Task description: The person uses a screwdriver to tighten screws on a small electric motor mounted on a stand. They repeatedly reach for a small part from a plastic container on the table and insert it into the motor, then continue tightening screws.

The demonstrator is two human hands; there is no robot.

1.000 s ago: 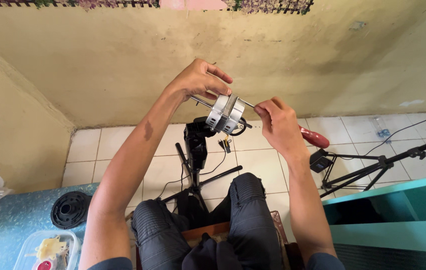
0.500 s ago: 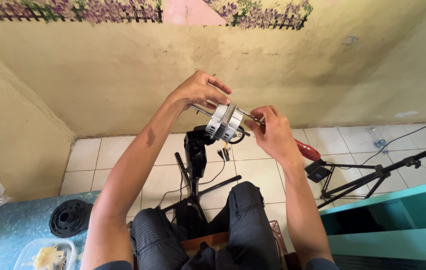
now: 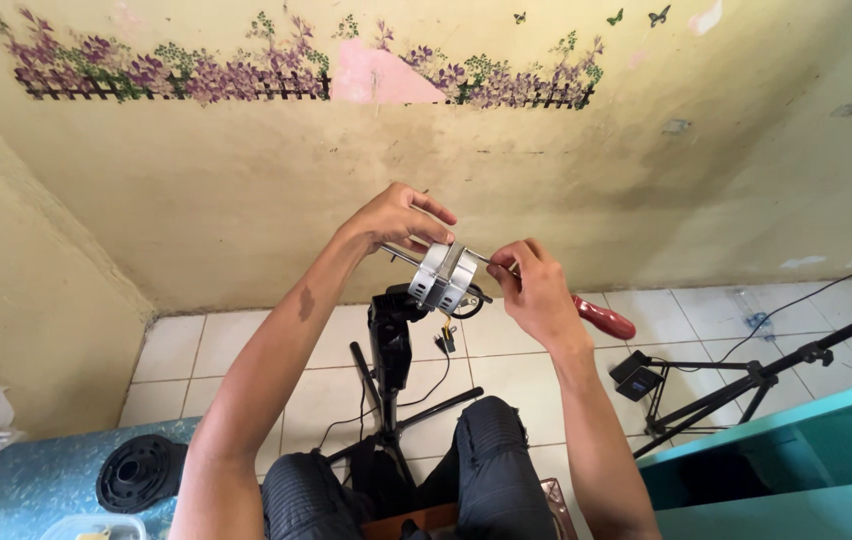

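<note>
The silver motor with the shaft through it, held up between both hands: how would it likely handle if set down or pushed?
The motor looks metal and compact, so probably heavy for its size and rigid. Its round body and thin shaft suggest it could roll on a flat surface. The left hand and right hand support it together; the loose wires below would flop.

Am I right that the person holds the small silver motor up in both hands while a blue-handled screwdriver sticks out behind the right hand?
Not quite: the handle is red, not blue. The head view shows both the left hand and the right hand holding the silver motor, with the red-handled screwdriver sticking out behind the right hand.
</note>
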